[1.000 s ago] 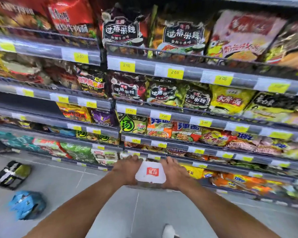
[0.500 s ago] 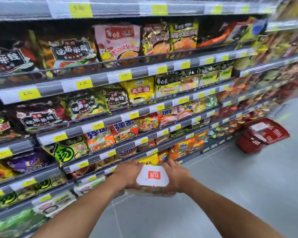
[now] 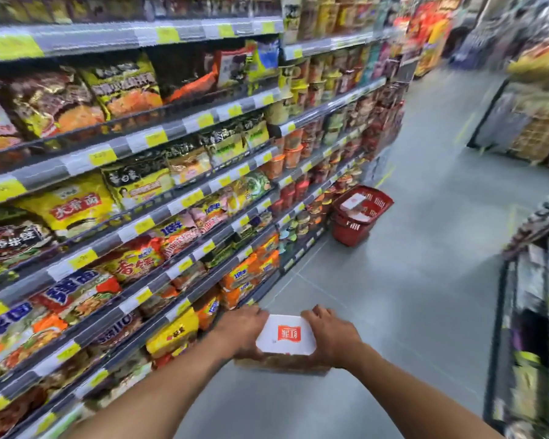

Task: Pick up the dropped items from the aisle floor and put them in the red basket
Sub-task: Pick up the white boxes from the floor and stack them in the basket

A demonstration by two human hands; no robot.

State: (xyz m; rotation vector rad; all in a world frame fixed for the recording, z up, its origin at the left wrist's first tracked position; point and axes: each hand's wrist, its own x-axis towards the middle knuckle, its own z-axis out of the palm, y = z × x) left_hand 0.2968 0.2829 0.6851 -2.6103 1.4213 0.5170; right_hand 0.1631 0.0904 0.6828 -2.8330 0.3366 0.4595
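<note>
Holding white-lidded pack [image 3: 286,335] at lower centre, clamped between left hand [image 3: 241,332] and right hand [image 3: 332,337]. Red basket [image 3: 351,232] located centre right.

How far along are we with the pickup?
Done: the red basket down the aisle already holds at least one white-lidded box. In hand: the left hand and right hand grip a second box between them. Left: carry it to the basket and drop it in; no other dropped items show here.

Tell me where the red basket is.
In the head view, the red basket stands on the aisle floor right of centre, beside the lowest shelf.
</note>
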